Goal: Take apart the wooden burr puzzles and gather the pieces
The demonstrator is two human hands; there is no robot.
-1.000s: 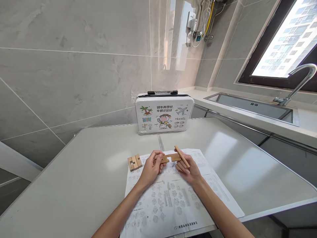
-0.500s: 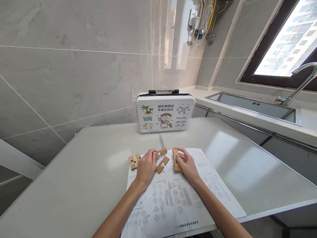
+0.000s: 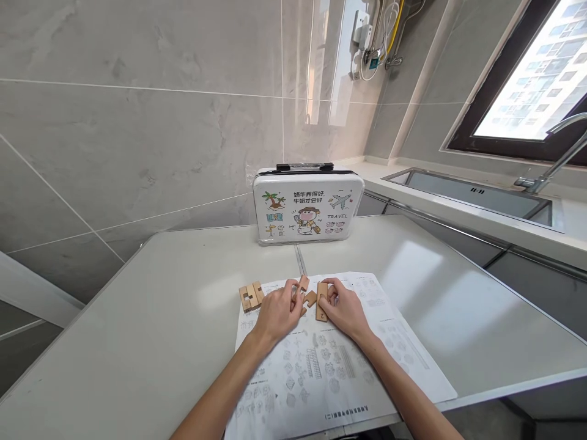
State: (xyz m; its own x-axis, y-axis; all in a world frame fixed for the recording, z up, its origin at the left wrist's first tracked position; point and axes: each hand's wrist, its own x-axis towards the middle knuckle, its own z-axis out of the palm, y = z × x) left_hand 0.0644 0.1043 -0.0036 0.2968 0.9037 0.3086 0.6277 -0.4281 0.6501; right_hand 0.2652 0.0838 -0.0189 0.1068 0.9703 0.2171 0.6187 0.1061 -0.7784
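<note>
I see pale tan wooden puzzle pieces point(image 3: 316, 299), plain, one bearing a small dark mark. The instruction sheet point(image 3: 321, 366) is white with grey printed diagrams and black text. The tin case point(image 3: 306, 206) is white with colourful cartoon prints: green palm, a plane, black lettering, black handle. The table point(image 3: 137, 330) is off-white. The wall tiles point(image 3: 137, 122) are grey, faintly marbled. The window frame point(image 3: 499, 79) is dark brown.
</note>
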